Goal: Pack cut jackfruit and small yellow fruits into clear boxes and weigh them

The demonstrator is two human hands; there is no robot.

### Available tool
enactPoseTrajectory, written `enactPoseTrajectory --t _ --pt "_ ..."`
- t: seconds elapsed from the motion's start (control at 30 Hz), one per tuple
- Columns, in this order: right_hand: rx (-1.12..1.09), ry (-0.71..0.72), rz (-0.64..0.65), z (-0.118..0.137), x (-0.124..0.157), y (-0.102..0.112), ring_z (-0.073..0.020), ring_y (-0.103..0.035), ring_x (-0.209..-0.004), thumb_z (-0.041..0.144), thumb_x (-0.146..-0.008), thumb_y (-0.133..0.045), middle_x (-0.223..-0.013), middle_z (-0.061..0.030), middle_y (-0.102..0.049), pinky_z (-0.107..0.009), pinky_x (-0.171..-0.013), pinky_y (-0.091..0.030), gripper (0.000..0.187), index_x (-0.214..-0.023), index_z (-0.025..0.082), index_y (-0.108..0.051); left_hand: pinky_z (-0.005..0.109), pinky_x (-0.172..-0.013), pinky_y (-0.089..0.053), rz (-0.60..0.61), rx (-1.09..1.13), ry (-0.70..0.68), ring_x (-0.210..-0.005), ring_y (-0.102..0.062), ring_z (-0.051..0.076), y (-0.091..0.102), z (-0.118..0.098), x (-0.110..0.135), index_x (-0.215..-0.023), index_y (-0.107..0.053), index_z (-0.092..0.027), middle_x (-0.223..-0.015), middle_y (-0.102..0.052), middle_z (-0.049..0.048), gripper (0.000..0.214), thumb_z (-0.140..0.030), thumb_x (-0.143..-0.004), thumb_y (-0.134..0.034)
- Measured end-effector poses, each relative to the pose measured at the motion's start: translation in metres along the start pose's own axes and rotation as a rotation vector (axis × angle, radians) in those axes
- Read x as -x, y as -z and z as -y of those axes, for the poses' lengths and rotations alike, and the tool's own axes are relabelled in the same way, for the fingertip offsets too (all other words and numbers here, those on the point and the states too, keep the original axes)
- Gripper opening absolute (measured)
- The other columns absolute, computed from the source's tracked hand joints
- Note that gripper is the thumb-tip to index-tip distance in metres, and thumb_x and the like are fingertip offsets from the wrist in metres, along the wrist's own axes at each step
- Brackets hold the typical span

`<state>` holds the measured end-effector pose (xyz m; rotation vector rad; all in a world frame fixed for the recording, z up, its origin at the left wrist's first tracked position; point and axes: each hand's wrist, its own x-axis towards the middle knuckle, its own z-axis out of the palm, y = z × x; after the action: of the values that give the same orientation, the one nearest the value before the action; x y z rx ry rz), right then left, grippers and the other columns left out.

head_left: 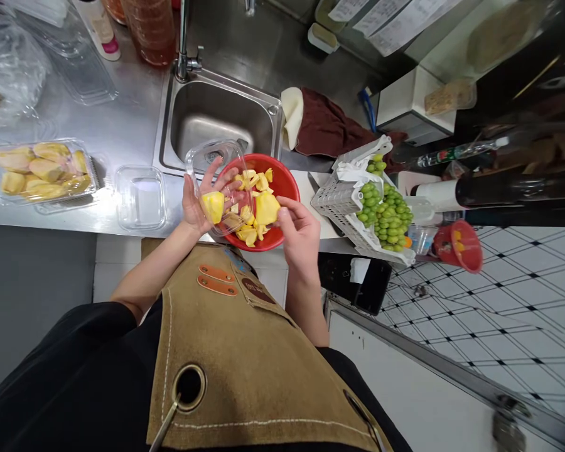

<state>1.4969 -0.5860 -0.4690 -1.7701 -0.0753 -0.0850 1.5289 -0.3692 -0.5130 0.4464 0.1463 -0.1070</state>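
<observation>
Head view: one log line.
left hand: holds clear plastic container, yellow fruit piece inside; right hand: pinches another yellow piece; round red bowl beneath

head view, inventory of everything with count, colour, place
Bowl: one, red, at sink's front edge
Fruit pieces: many, yellow, in bowl, two at hands
Held container: one, clear, over bowl's left
Second container: one, clear, left counter
Fruit pack: one, clear and yellow, far left
Sink: one, grey, behind bowl
Faucet: one, silver, sink's back left
Cloth: one, maroon, right of sink
Basket: one, white, right of bowl
Grapes: many, green, in basket
Papers: several, white, upper right
Floor: one, white patterned, right
Apron: one, tan, on the person
Left hand: one, bare, holding container
Right hand: one, bare, holding fruit piece
</observation>
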Motion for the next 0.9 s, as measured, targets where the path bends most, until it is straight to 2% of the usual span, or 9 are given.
enactPoseTrajectory --t 0.1,0.2,0.33,0.47,0.6,0.7,0.77,0.83,0.9 --pt "0.186 0.157 -0.076 0.011 0.006 -0.042 -0.0286 -0.075 -0.123 0.056 -0.109 -0.061 -0.134 -0.0093 -0.079 -0.052 -0.113 -0.062 0.038 -0.132 0.029 -0.076 0.053 -0.112 -0.063 -0.023 -0.029 -0.041 -0.157 -0.057 0.040 -0.004 0.001 0.001 -0.157 -0.062 -0.034 -0.158 -0.067 0.0137 0.084 -0.090 -0.096 -0.054" --pt "0.431 0.271 -0.101 0.012 0.005 -0.070 -0.0322 -0.072 -0.128 0.048 -0.113 -0.053 -0.134 -0.0125 -0.079 -0.056 -0.119 -0.056 0.038 -0.137 0.026 -0.074 0.047 -0.111 -0.063 -0.013 -0.029 -0.115 -0.158 -0.056 0.038 -0.008 0.003 0.001 -0.155 -0.064 -0.033 -0.154 -0.069 0.0122 0.079 -0.088 -0.098 -0.054" --pt "0.633 0.355 0.046 0.007 -0.001 -0.081 -0.0338 -0.070 -0.122 0.038 -0.112 -0.056 -0.132 -0.0127 -0.080 -0.057 -0.115 -0.056 0.035 -0.137 0.025 -0.075 0.050 -0.117 -0.058 -0.013 -0.004 -0.158 -0.160 -0.053 0.038 -0.008 0.003 -0.002 -0.159 -0.061 -0.036 -0.154 -0.068 0.0096 0.081 -0.090 -0.099 -0.051" --pt "0.677 0.363 0.168 0.011 0.004 -0.081 -0.0367 -0.064 -0.127 0.031 -0.112 -0.055 -0.132 -0.0144 -0.080 -0.061 -0.118 -0.052 0.035 -0.138 0.022 -0.077 0.052 -0.117 -0.058 -0.027 -0.018 -0.154 -0.162 -0.050 0.040 -0.003 -0.003 -0.004 -0.160 -0.061 -0.036 -0.154 -0.068 0.0102 0.086 -0.094 -0.096 -0.052" --pt "0.613 0.453 0.161 0.022 0.012 -0.071 -0.0360 -0.064 -0.131 0.033 -0.110 -0.058 -0.140 -0.0117 -0.076 -0.061 -0.120 -0.053 0.033 -0.135 0.028 -0.079 0.055 -0.115 -0.059 0.013 -0.022 -0.139 -0.159 -0.054 0.041 0.001 -0.012 -0.002 -0.155 -0.065 -0.033 -0.147 -0.073 0.0105 0.088 -0.096 -0.097 -0.043" --pt "0.467 0.485 -0.166 0.013 -0.007 -0.041 -0.0347 -0.067 -0.132 0.043 -0.113 -0.050 -0.136 -0.0124 -0.072 -0.059 -0.118 -0.055 0.038 -0.136 0.030 -0.078 0.055 -0.112 -0.062 0.043 -0.026 -0.137 -0.151 -0.060 0.042 0.001 -0.021 0.002 -0.151 -0.068 -0.032 -0.140 -0.075 0.0122 0.094 -0.101 -0.092 -0.041" --pt "0.438 0.368 -0.372 -0.008 -0.036 -0.015 -0.0340 -0.067 -0.133 0.046 -0.115 -0.039 -0.135 -0.0155 -0.069 -0.057 -0.115 -0.056 0.048 -0.142 0.025 -0.073 0.057 -0.111 -0.062 0.032 -0.028 -0.133 -0.148 -0.063 0.042 0.001 -0.027 0.005 -0.154 -0.066 -0.034 -0.141 -0.075 0.0132 0.097 -0.102 -0.088 -0.047" --pt "0.470 0.223 -0.346 -0.037 -0.068 0.003 -0.0293 -0.070 -0.122 0.047 -0.114 -0.038 -0.135 -0.0196 -0.070 -0.048 -0.109 -0.058 0.053 -0.142 0.017 -0.070 0.059 -0.113 -0.062 0.011 -0.026 -0.127 -0.147 -0.063 0.042 0.000 -0.033 0.007 -0.159 -0.061 -0.036 -0.144 -0.074 0.0135 0.098 -0.101 -0.087 -0.051" --pt "0.495 0.134 -0.208 -0.063 -0.094 0.008 -0.0257 -0.072 -0.104 0.046 -0.108 -0.054 -0.124 -0.0199 -0.077 -0.042 -0.100 -0.060 0.044 -0.132 0.013 -0.073 0.059 -0.113 -0.061 0.004 -0.021 -0.131 -0.147 -0.063 0.042 0.001 -0.036 0.007 -0.162 -0.058 -0.037 -0.146 -0.073 0.0135 0.098 -0.100 -0.087 -0.053"
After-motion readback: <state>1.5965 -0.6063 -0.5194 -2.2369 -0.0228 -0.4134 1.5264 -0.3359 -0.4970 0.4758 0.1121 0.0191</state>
